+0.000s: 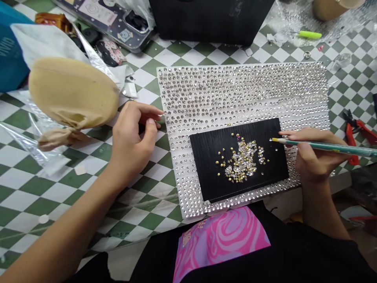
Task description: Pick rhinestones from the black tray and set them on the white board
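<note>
My right hand (pixel 315 161) is closed around a green pencil-shaped picker (pixel 332 146) with a yellow tip. One small shiny rhinestone (pixel 270 140) is at that tip, over the right part of a black board (pixel 206 161); whether it sticks there I cannot tell. Loose rhinestones (pixel 243 159), clear with gold backs, lie heaped on the board. Beneath it is a white sheet (pixel 176 157) covered in rows of clear rhinestones. My left hand (pixel 132 135) rests on the checkered table by the sheet's left edge, fingers loosely bent, thumb apart, holding nothing.
A tan cloth-wrapped bundle (pixel 73 92) sits left of my left hand. Behind the sheet stand a black box (pixel 206 21) and a phone in a patterned case (pixel 118 23). Red-handled pliers (pixel 352 137) and a lime-green tool (pixel 309 34) lie at the right.
</note>
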Demonstrator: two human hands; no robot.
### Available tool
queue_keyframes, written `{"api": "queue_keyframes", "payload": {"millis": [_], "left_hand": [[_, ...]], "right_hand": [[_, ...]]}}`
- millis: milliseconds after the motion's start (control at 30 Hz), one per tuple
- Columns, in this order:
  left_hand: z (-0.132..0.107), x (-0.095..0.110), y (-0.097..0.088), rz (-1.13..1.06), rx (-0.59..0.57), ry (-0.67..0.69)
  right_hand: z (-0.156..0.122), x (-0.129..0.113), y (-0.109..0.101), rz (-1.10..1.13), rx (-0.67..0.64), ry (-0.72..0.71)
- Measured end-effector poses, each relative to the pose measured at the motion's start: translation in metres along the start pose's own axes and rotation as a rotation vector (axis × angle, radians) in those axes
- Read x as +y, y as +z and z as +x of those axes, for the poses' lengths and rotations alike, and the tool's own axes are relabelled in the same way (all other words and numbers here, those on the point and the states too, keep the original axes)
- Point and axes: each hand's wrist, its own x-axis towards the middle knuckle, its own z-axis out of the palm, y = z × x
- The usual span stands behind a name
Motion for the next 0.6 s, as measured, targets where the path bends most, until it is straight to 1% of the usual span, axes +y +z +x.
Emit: {"api": "queue_keyframes", "payload": {"millis": [100, 233, 467, 600], "left_hand": [[-0.0001, -0.0003, -0.0004, 0.008, -0.001, 0.000], [-0.0006, -0.0008, -0.0004, 0.009, 0.003, 0.001], [-0.0013, -0.0005, 0.0009, 0.011, -0.002, 0.003], [-0.0013, -0.0016, 0.0011, 0.015, -0.007, 0.018]], "right_hand": [[-0.0010, -0.0023, 0.0003, -0.020, -0.008, 0.013], [-0.0011, -0.0045, 0.0024, 0.009, 0.042, 0.030], [-0.0001, -0.0005, 0.0002, 0.045, 0.024, 0.009], [0.0062, -0.0038, -0.0008, 0.051, 0.058, 0.039]]}}
